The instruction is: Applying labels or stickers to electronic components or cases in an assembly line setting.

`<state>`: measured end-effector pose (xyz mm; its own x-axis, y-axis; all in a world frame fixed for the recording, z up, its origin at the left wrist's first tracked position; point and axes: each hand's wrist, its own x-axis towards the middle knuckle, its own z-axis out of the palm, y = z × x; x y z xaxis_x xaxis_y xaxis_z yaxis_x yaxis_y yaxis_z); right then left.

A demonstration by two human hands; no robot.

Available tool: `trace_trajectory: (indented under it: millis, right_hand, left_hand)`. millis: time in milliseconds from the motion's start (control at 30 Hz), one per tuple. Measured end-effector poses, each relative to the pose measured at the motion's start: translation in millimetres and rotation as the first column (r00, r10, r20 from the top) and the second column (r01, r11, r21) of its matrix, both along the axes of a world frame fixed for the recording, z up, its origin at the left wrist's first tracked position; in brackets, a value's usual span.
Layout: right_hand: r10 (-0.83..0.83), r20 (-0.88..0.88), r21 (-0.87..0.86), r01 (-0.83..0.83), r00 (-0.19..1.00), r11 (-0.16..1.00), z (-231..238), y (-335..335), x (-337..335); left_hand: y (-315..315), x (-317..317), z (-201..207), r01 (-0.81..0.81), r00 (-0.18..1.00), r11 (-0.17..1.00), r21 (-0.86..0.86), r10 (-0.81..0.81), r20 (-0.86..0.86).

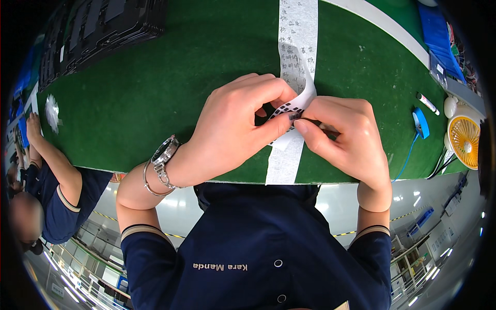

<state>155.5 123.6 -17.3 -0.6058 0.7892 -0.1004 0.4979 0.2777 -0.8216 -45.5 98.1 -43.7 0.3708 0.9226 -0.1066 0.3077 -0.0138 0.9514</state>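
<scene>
Checked strip (309, 93) | long axis: near to far | far end curled left

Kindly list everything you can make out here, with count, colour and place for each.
patterned sheet: one, white with black squares, between the hands
handwritten strip: one, white, on table
table: one, green, beneath the hands
panel stack: one, black, upper left
crumpled plastic: one, whitish, left
marker: one, mostly white, right
band with cord: one, blue, right
fan: one, yellow and white, far right
bin: one, blue, upper right
co-worker: at least one, navy clothing, left
watch: one, silver, left wrist
shirt: one, navy, lower centre
left hand: one, bare, pinching sheet
right hand: one, bare, at sheet's edge
</scene>
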Motion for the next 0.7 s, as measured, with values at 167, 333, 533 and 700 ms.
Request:
trace_trajectory:
  millis: [167, 333, 533, 700]
  right_hand:
    - [0.029, 0.016, 0.018, -0.029, 0.999, 0.999, -2.2, 0.8, 1.3]
    - [0.033, 0.044, 0.038, -0.034, 0.998, 0.999, -2.9, -0.3, 1.0]
    - [-0.088, 0.039, 0.122, 0.083, 0.995, 0.989, 2.4, -0.9, -2.4]
    - [-0.156, 0.019, 0.095, 0.154, 0.988, 0.984, 5.7, 1.0, -0.9]
  left_hand:
    - [-0.4, -0.1, -2.1, 0.011, 1.000, 0.998, 0.060, -0.009, -0.023]
    - [-0.4, 0.2, -2.1, 0.023, 0.998, 0.996, 0.089, -0.019, -0.052]
    - [0.8, 0.5, -1.6, -0.016, 1.000, 1.000, 0.020, 0.017, -0.005]
    - [1.2, -2.1, -0.5, -0.031, 0.997, 0.999, -0.043, 0.034, 0.063]
